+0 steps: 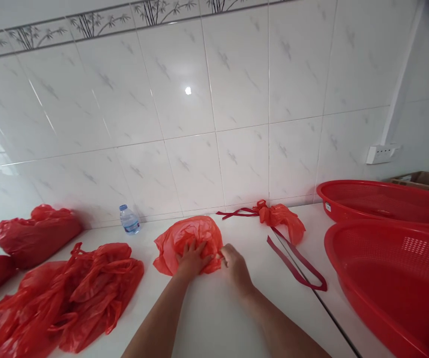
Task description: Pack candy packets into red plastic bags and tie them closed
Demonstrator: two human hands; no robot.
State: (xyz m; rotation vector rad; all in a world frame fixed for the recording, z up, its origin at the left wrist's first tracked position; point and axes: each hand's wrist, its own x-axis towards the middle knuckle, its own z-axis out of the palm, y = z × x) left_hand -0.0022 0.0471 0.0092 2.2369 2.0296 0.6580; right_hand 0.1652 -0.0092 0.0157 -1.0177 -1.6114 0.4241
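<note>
A red plastic bag (203,226) lies crumpled on the white table, its middle sunk in. My left hand (192,259) presses down on it with fingers spread. At the bag's right edge, my right hand (235,266) is closed, its thumb and fingers pinching the plastic. Whatever may lie under or inside the bag is hidden.
More red plastic bags (98,288) lie heaped at left, with fuller red bags (39,236) behind. A water bottle (129,220) stands near the wall. Red ribbon (300,273) and a small bag (283,219) lie right of my hands, before red baskets (352,248).
</note>
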